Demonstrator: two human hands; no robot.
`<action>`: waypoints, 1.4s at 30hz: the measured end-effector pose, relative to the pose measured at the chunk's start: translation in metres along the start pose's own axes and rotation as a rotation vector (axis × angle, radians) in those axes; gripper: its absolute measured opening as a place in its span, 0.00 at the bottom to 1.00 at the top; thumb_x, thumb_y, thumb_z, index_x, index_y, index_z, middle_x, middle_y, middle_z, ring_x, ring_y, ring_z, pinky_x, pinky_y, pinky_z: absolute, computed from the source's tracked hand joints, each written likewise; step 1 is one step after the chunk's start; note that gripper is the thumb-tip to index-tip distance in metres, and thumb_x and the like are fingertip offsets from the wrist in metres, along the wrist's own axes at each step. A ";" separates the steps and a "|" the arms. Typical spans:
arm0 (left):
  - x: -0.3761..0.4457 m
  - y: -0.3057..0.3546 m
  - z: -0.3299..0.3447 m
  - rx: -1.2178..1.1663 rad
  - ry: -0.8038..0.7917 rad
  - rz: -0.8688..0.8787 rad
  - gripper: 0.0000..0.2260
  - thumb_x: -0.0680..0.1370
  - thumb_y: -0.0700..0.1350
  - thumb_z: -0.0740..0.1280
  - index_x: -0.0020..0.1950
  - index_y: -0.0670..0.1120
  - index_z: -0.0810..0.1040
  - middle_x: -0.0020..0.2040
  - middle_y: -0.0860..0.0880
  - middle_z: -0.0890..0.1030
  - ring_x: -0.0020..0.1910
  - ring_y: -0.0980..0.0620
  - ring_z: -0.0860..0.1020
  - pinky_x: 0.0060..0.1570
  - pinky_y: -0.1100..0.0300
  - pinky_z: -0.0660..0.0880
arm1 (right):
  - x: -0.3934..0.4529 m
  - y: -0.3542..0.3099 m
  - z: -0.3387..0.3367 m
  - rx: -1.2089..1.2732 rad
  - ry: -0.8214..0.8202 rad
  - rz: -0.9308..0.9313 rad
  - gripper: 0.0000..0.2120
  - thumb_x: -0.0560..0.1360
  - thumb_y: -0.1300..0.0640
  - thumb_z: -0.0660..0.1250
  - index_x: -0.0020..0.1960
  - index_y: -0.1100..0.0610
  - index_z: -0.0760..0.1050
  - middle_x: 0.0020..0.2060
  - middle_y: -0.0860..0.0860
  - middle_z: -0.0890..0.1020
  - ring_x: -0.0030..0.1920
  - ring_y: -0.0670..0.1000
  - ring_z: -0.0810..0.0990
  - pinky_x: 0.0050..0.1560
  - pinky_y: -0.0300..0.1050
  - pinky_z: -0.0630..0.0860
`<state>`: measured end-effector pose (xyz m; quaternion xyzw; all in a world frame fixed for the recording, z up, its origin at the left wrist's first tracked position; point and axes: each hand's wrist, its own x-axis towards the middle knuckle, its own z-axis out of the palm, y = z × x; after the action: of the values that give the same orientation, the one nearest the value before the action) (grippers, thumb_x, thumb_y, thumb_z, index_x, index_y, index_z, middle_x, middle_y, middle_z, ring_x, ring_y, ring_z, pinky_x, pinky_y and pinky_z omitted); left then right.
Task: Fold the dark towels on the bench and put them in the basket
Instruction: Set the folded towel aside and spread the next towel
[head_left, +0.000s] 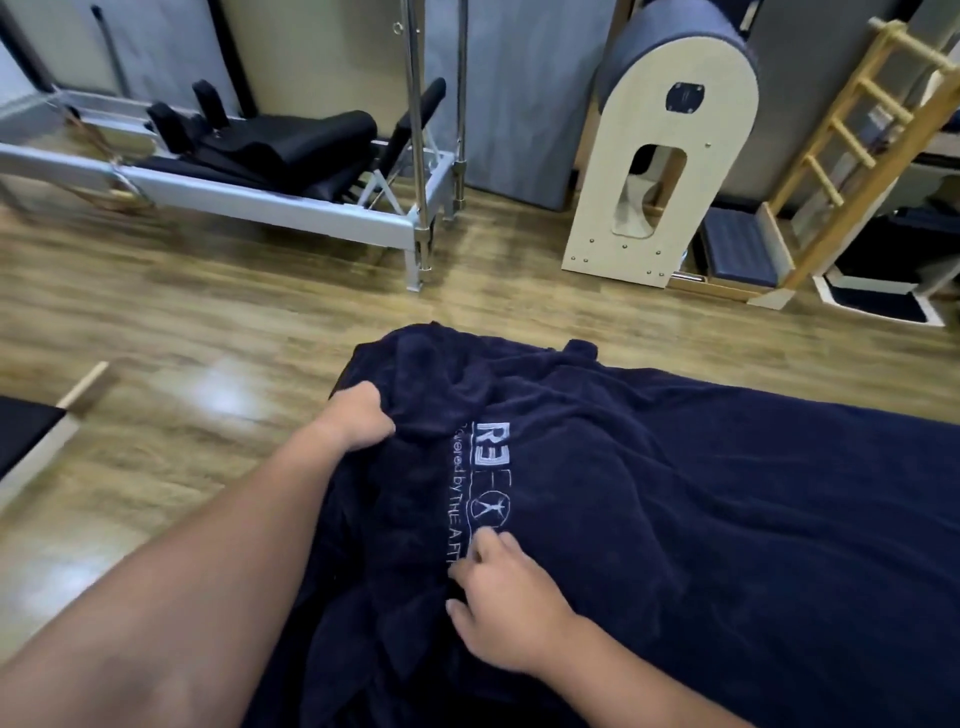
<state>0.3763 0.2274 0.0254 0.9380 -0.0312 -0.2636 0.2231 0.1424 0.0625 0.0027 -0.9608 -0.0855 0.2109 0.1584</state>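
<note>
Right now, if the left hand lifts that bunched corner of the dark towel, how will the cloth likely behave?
Probably floppy: the dark towel already lies in soft creases and bunches where the left hand grips it, so it should drape and sag. Its thick terry-looking pile suggests some weight and little slipperiness. The right hand pinching the cloth near the logo may keep the rest from dragging along.

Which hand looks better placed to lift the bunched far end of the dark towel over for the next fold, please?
Probably the left hand: it already grips the bunched far edge of the dark towel, while the right hand sits nearer, by the printed lettering.
</note>
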 end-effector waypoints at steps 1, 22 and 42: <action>-0.004 -0.007 0.009 0.064 0.002 -0.033 0.11 0.72 0.44 0.70 0.50 0.41 0.74 0.51 0.42 0.79 0.51 0.42 0.78 0.53 0.48 0.78 | 0.003 -0.004 0.001 -0.032 0.052 -0.047 0.17 0.79 0.47 0.61 0.59 0.57 0.77 0.55 0.54 0.70 0.57 0.58 0.69 0.60 0.56 0.75; -0.004 0.036 0.047 -0.442 -0.140 -0.003 0.26 0.78 0.39 0.66 0.76 0.49 0.67 0.51 0.45 0.79 0.34 0.48 0.78 0.31 0.57 0.77 | -0.022 0.003 -0.019 0.041 -0.062 0.373 0.08 0.73 0.58 0.66 0.52 0.57 0.73 0.56 0.56 0.71 0.44 0.61 0.77 0.42 0.48 0.73; -0.042 0.305 0.160 -0.312 -0.048 0.447 0.42 0.75 0.29 0.59 0.84 0.49 0.44 0.83 0.53 0.41 0.80 0.49 0.56 0.53 0.66 0.66 | -0.231 0.211 -0.021 0.129 -0.226 0.954 0.13 0.75 0.60 0.59 0.58 0.58 0.73 0.57 0.57 0.80 0.55 0.59 0.81 0.48 0.50 0.79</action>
<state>0.2769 -0.1032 0.0568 0.8556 -0.2016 -0.2316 0.4168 -0.0354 -0.1941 0.0364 -0.8523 0.3603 0.3675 0.0930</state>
